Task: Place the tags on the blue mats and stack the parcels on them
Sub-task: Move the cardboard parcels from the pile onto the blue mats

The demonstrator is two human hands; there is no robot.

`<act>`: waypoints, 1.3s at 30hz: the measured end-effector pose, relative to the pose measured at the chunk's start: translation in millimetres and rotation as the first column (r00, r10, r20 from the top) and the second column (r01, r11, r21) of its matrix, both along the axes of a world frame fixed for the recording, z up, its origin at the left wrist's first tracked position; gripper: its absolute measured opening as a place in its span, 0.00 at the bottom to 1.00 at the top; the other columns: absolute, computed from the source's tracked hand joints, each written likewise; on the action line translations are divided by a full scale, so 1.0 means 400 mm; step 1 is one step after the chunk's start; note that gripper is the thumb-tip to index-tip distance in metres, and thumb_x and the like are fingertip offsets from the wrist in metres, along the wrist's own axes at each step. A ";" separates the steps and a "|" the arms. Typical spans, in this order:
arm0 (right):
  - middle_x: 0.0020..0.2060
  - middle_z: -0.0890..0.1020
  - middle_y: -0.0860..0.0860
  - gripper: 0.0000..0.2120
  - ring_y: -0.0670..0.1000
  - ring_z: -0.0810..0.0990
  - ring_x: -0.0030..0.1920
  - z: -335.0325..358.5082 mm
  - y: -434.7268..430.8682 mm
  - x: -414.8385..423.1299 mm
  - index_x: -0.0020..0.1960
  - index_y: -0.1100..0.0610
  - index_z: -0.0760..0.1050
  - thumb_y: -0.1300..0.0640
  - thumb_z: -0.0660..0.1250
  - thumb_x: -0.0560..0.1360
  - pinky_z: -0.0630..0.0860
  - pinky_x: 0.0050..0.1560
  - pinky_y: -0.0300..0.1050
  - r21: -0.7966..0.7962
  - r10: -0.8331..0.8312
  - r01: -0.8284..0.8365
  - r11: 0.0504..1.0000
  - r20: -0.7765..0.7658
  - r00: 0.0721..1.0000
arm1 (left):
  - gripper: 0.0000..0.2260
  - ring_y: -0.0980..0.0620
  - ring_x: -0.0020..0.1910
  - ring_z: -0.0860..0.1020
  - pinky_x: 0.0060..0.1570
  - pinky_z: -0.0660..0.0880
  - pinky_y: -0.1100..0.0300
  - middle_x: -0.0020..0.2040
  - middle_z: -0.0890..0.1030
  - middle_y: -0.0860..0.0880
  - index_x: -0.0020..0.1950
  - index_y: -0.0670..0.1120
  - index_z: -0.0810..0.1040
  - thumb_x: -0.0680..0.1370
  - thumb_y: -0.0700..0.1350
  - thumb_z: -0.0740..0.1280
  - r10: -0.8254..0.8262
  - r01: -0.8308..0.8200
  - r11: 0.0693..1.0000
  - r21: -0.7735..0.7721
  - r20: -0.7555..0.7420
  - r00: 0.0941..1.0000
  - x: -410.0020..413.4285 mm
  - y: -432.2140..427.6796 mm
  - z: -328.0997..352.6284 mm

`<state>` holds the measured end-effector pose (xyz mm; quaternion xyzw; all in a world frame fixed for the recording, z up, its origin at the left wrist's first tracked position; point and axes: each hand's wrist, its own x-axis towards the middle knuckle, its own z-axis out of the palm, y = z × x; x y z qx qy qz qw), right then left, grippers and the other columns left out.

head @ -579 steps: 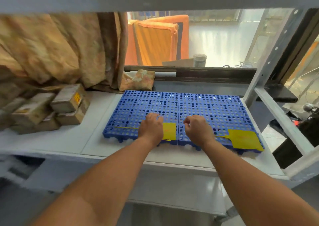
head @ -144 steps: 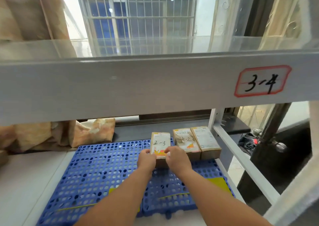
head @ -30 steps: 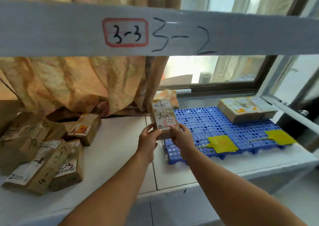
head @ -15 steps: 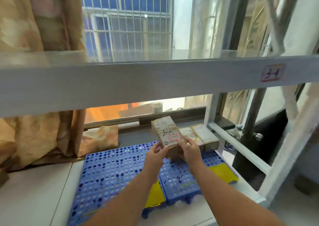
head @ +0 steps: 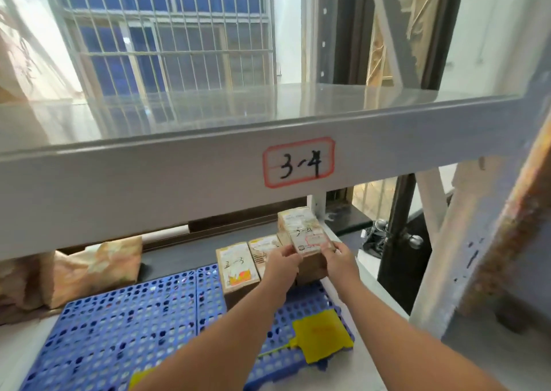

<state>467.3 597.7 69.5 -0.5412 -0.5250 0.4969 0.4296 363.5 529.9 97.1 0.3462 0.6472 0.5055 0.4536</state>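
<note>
Shelving in pale grey frames the scene. On its lower shelf, nearer than either hand, a yellow tag lies on the front of the right blue mat, with the left blue mat beside it. Further in, the left hand and right hand pinch the near corners of the parcel marked 3-4, one on each side, equally close. The parcel's long axis runs straight away from the hands, far end tipped up. It sits over the right end of a row at the mat's back. Left of the left hand lies the parcel marked 3-3. The coming move looks like a short lowering forward, square onto the box beneath.
</note>
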 end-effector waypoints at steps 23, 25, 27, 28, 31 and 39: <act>0.58 0.80 0.54 0.18 0.56 0.77 0.57 -0.033 0.107 -0.003 0.65 0.55 0.73 0.48 0.54 0.81 0.76 0.59 0.53 -0.062 0.165 -0.156 0.986 0.204 0.965 | 0.30 0.49 0.63 0.74 0.60 0.75 0.54 0.69 0.73 0.49 0.75 0.50 0.61 0.75 0.35 0.61 0.050 -0.058 0.998 -0.033 -0.217 0.975 0.042 0.077 -0.036; 0.58 0.80 0.54 0.19 0.55 0.77 0.57 -0.035 0.108 -0.003 0.65 0.55 0.73 0.48 0.54 0.81 0.76 0.58 0.51 -0.066 0.170 -0.159 0.985 0.203 0.964 | 0.32 0.48 0.66 0.73 0.62 0.74 0.54 0.71 0.71 0.48 0.77 0.50 0.57 0.75 0.35 0.61 0.046 -0.058 0.997 -0.042 -0.243 0.969 0.047 0.070 -0.037; 0.58 0.80 0.54 0.19 0.56 0.77 0.57 -0.039 0.109 -0.002 0.65 0.55 0.73 0.48 0.54 0.81 0.75 0.57 0.49 -0.072 0.179 -0.167 0.983 0.205 0.962 | 0.32 0.46 0.67 0.72 0.62 0.73 0.54 0.72 0.69 0.47 0.78 0.50 0.54 0.76 0.36 0.61 0.046 -0.066 0.996 -0.064 -0.273 0.961 0.051 0.064 -0.038; 0.58 0.80 0.54 0.19 0.56 0.77 0.57 -0.041 0.110 -0.004 0.65 0.55 0.73 0.47 0.54 0.81 0.75 0.56 0.49 -0.072 0.182 -0.171 0.983 0.208 0.961 | 0.32 0.46 0.66 0.72 0.62 0.73 0.55 0.72 0.69 0.46 0.78 0.50 0.53 0.76 0.36 0.61 0.048 -0.073 0.994 -0.081 -0.280 0.959 0.051 0.064 -0.039; 0.58 0.80 0.55 0.19 0.56 0.77 0.57 -0.046 0.115 -0.005 0.65 0.55 0.73 0.47 0.54 0.81 0.74 0.54 0.47 -0.080 0.194 -0.181 0.980 0.211 0.958 | 0.32 0.44 0.63 0.73 0.54 0.72 0.56 0.69 0.72 0.44 0.78 0.51 0.53 0.76 0.38 0.60 0.055 -0.094 0.987 -0.130 -0.279 0.959 0.048 0.069 -0.050; 0.61 0.78 0.56 0.18 0.57 0.75 0.62 -0.031 0.090 0.005 0.65 0.57 0.72 0.49 0.57 0.80 0.70 0.59 0.49 0.240 -0.059 -0.012 0.971 0.285 0.957 | 0.24 0.46 0.56 0.74 0.47 0.71 0.57 0.66 0.73 0.43 0.75 0.48 0.60 0.79 0.40 0.59 0.198 -0.238 0.967 -0.086 -0.329 0.923 0.029 0.044 -0.065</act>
